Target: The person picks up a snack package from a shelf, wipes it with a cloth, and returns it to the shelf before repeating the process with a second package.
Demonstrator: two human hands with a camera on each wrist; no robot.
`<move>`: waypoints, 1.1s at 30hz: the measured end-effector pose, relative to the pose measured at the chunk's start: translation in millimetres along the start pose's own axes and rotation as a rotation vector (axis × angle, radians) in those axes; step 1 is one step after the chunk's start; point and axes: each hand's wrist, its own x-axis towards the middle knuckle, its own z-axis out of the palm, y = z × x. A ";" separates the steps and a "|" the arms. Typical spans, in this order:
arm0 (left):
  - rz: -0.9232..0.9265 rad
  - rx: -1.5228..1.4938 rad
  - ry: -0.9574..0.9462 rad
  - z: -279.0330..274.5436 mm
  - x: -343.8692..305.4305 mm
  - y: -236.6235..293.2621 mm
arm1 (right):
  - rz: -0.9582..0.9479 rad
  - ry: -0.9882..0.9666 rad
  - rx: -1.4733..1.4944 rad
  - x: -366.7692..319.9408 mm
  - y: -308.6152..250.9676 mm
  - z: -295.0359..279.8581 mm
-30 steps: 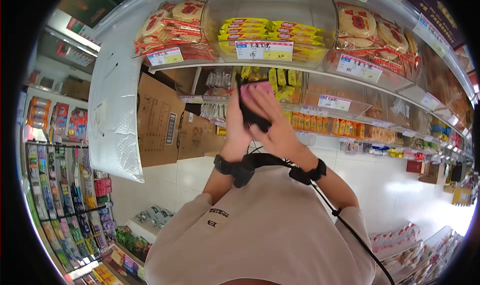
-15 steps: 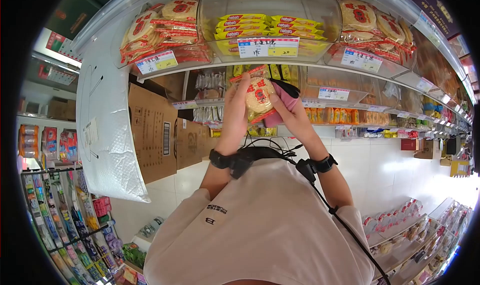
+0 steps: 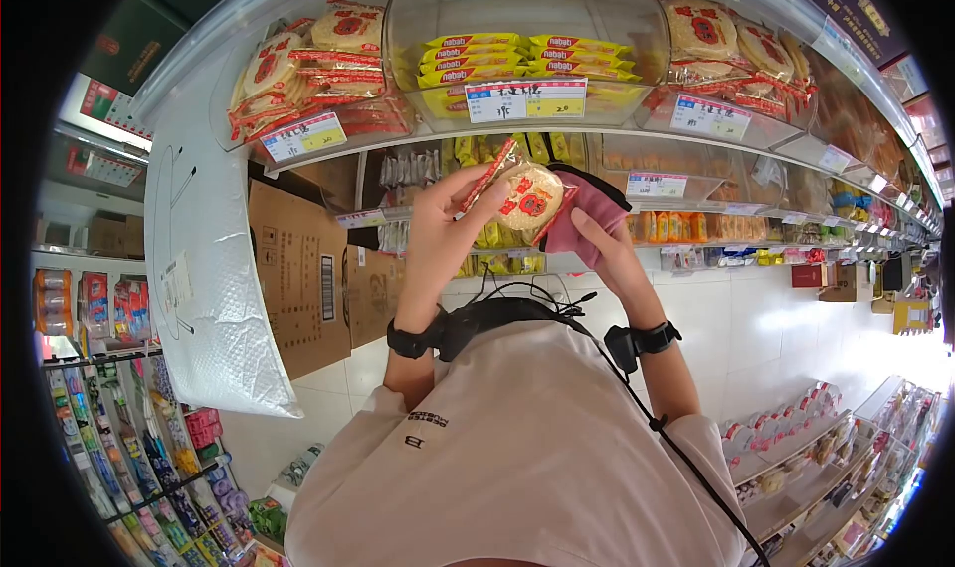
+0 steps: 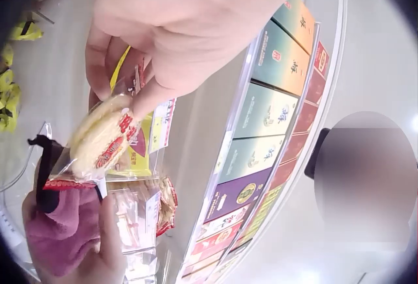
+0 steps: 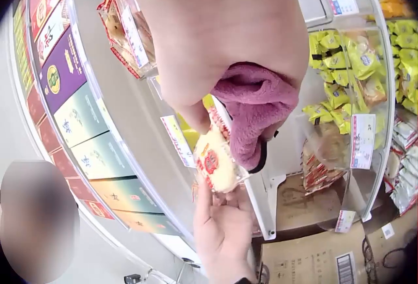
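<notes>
In the head view a clear packet with a round rice cracker (image 3: 532, 197) and red edging is held up before the shelves. My left hand (image 3: 443, 229) pinches its left end between thumb and fingers. My right hand (image 3: 612, 254) grips a folded mauve cloth (image 3: 575, 231) with black trim, close against the packet's right side. From the left wrist view, the packet (image 4: 104, 140) hangs from the left hand's (image 4: 170, 35) fingertips, above the cloth (image 4: 65, 232). Across the right wrist view, the cloth (image 5: 251, 107) bunches under the right hand (image 5: 222, 29); whether its fingers touch the packet I cannot tell.
Above the hands, a shelf bin holds yellow wafer packs (image 3: 477, 62), with cracker packets (image 3: 701, 35) in bins either side. Price labels (image 3: 527, 100) line the shelf edge. A silver padded sheet (image 3: 214, 298) hangs at the left beside cardboard boxes (image 3: 298, 269).
The hands were pressed together around the cloth, then parted with the cracker packet showing. Since then the left hand has moved left and tilted the packet; the cloth shows more in the right hand.
</notes>
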 end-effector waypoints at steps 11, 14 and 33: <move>0.029 0.021 -0.207 12.1 -9.5 24.5 | -0.138 0.021 -0.348 -14.9 -12.2 10.2; 0.049 0.140 -0.265 5.4 -8.7 28.4 | -0.225 0.042 -0.288 -15.4 -18.5 16.1; 0.562 0.315 0.079 21.1 84.3 93.7 | -0.056 0.211 -0.328 -38.8 -8.0 -2.1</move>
